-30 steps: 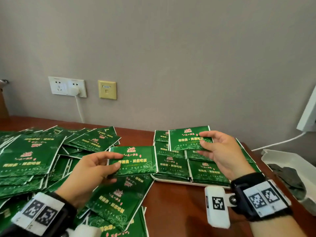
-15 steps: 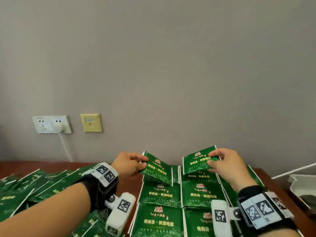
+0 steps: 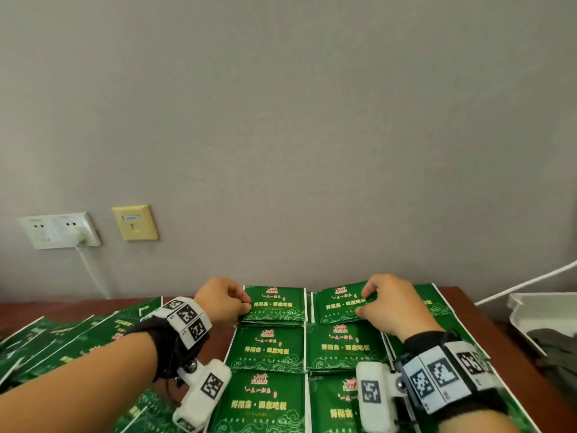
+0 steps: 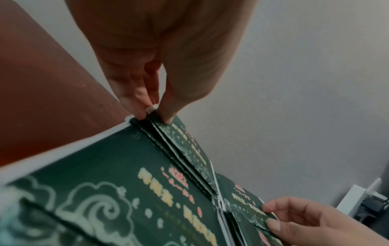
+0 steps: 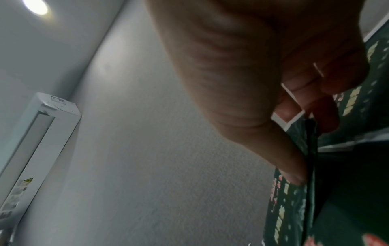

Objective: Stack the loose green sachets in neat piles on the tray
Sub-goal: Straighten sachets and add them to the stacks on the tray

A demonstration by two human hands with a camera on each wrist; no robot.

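Pinching flat glossy green sachets (image 3: 274,303), left hand (image 3: 220,300), right hand (image 3: 390,303)

The tray (image 3: 229,348) is almost wholly hidden under the green sachet piles (image 3: 268,350), only a white rim showing. The near piles run off the bottom edge. The sachet print is too blurred to read.

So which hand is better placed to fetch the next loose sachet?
Probably the left hand: the loose sachets lie on its side, beside the tray. The right hand pinches a sachet farther away.
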